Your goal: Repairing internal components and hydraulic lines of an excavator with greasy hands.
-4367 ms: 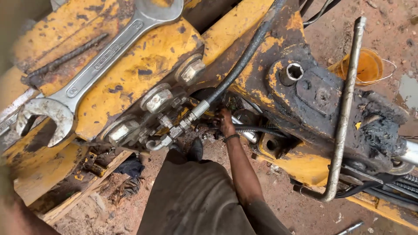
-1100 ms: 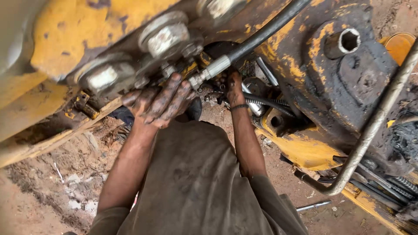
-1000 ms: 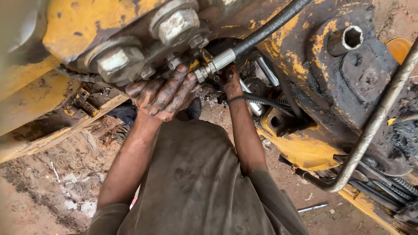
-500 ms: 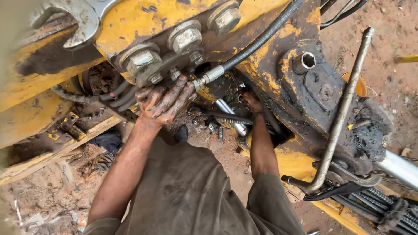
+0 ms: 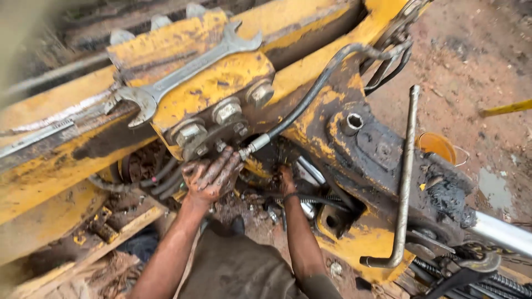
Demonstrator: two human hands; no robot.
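Under the yellow steel boom, our left hand (image 5: 210, 177) grips the black hydraulic hose's metal fitting (image 5: 252, 148), seemingly not yet free; right hand (image 5: 286, 180): grip hidden

My left hand (image 5: 211, 178) is raised, greasy fingers (image 5: 224, 166) spread and curled, forearm angling up from below. My right hand (image 5: 286, 178) reaches deeper, arm nearly straight, fingers apparently bent, though shadow hides them.
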